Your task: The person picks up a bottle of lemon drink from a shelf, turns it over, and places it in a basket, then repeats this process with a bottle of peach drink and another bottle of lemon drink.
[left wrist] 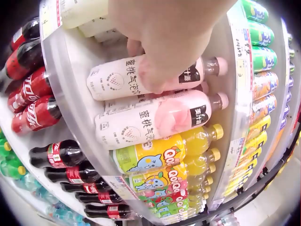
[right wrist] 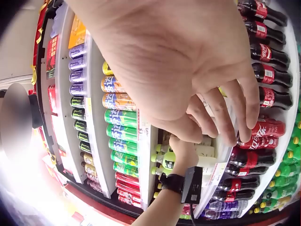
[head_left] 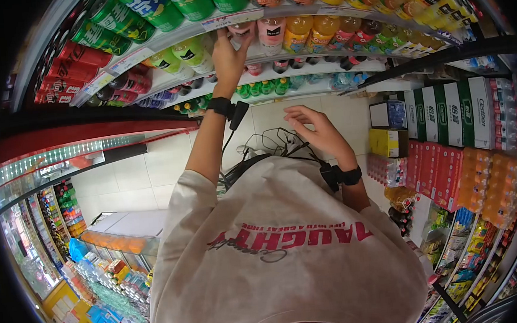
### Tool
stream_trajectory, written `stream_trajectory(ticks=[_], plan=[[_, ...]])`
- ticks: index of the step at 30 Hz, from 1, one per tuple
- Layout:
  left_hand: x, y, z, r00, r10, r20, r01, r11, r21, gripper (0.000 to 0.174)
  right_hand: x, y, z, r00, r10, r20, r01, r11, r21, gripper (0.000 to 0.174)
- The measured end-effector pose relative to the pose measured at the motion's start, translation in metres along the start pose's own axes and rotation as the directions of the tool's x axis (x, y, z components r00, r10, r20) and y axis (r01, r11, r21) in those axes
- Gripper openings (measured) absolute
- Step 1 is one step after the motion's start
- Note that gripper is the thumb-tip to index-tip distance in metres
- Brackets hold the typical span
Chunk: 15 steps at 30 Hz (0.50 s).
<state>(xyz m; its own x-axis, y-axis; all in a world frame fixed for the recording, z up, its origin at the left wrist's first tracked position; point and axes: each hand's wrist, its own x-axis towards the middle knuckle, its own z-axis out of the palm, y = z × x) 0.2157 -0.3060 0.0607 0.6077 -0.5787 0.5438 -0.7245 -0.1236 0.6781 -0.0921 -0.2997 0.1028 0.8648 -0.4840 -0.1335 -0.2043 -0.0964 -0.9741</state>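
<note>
My left hand (head_left: pixel 230 59) reaches onto the drinks shelf and grips a pink-and-white peach drink bottle (left wrist: pixel 121 75) around its body, thumb across the label. A matching peach drink bottle (left wrist: pixel 176 115) stands right beside it, and orange drink bottles (left wrist: pixel 155 155) follow in the same row. On the other side are green-labelled bottles (head_left: pixel 193 54). In the head view part of the gripped bottle is hidden by my fingers. My right hand (head_left: pixel 315 128) is held in the air in front of my body, fingers loosely extended and holding nothing; its palm fills the upper right wrist view.
Green soda cans (head_left: pixel 186 3) line the shelf above, behind a price strip (head_left: pixel 232 19). Cola bottles (left wrist: pixel 61 153) fill a lower shelf. Black cables (head_left: pixel 263 143) hang close to my waist. Stacked drink cartons (head_left: pixel 454 111) stand at the right, and a red-edged frame (head_left: pixel 97 136) runs at the left.
</note>
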Motion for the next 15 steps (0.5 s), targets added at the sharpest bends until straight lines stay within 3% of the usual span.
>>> stream_trajectory(ticks=[3, 9, 12, 15], plan=[[0.013, -0.005, 0.004, 0.996, -0.084, -0.004, 0.084, 0.994, 0.063, 0.056, -0.002, 0.002, -0.002, 1.000, 0.004, -0.001, -0.004, 1.000, 0.003, 0.031], [0.032, -0.027, 0.023, 0.999, 0.001, 0.042, -0.002, 0.999, 0.043, 0.040, -0.001, 0.004, -0.002, 0.999, -0.030, -0.015, 0.030, 1.000, -0.008, 0.030], [0.038, -0.051, 0.044, 0.995, 0.080, -0.053, -0.089, 0.980, -0.180, 0.039, 0.001, 0.005, -0.001, 0.999, -0.040, -0.027, 0.039, 0.999, -0.011, 0.030], [0.027, -0.054, 0.049, 0.995, 0.075, -0.063, -0.074, 0.997, 0.016, 0.040, 0.002, 0.005, 0.000, 0.999, -0.029, -0.025, 0.029, 1.000, -0.012, 0.030]])
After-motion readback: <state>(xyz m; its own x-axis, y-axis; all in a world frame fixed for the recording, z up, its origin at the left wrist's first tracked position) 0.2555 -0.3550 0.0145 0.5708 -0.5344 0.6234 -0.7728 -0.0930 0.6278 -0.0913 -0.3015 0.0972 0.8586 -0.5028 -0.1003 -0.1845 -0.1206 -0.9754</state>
